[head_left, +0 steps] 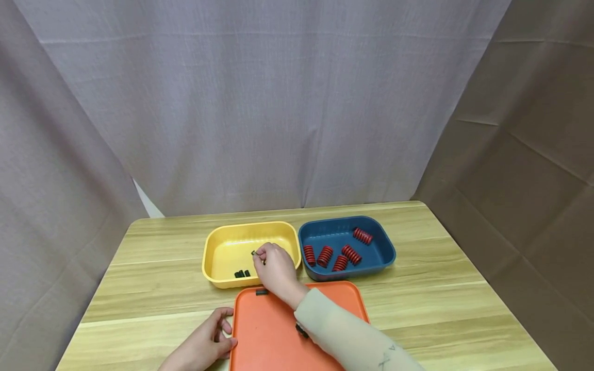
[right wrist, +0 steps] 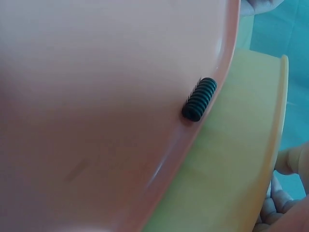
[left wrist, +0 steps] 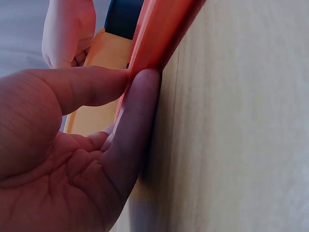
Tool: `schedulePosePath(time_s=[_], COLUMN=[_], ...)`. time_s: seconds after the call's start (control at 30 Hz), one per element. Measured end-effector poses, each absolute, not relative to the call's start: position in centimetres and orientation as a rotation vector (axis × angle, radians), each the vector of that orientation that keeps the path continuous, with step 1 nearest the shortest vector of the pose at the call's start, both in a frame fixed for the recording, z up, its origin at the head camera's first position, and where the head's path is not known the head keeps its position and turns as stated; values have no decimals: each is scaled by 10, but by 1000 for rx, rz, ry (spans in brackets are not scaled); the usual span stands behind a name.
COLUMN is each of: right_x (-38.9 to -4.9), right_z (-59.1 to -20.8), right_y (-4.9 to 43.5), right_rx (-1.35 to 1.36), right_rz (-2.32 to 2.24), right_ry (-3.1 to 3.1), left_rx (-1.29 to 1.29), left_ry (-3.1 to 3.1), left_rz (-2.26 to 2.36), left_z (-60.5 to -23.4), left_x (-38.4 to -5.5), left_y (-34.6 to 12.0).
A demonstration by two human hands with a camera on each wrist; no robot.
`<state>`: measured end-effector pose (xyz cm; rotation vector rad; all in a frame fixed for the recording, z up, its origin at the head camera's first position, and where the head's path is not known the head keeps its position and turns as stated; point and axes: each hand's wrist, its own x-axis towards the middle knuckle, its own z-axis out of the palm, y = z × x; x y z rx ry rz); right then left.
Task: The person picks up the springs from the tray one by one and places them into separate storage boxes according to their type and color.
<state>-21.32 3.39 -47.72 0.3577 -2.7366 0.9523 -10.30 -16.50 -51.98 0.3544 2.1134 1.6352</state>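
Over the yellow bin (head_left: 227, 247), my right hand (head_left: 277, 268) pinches a small dark spring (head_left: 254, 253) between thumb and fingertips. Several more dark springs (head_left: 241, 274) lie on the bin's floor. My left hand (head_left: 201, 341) grips the left rim of the orange tray (head_left: 264, 340); the left wrist view shows its thumb and a finger (left wrist: 137, 113) on that rim. One black coil spring (right wrist: 199, 99) lies at the tray's far edge. Other dark pieces (head_left: 301, 330) on the tray are partly hidden by the right sleeve.
To the right of the yellow bin stands a blue bin (head_left: 334, 234) with several red springs (head_left: 325, 255) in it. Both bins and the tray are on a wooden table (head_left: 158, 268). Grey curtains (head_left: 255, 113) hang behind and at the sides.
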Motion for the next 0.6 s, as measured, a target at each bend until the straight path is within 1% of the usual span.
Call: schedulePosePath(time_s=[0.6], right_x=[-218], right_z=[-479], right_y=[28], right_rx=[337], right_rz=[963], right_ry=[-2732], left_rx=[347], left_ry=[2102], left_rz=[1642], left_z=[-522], left_x=[-104], left_y=[-166])
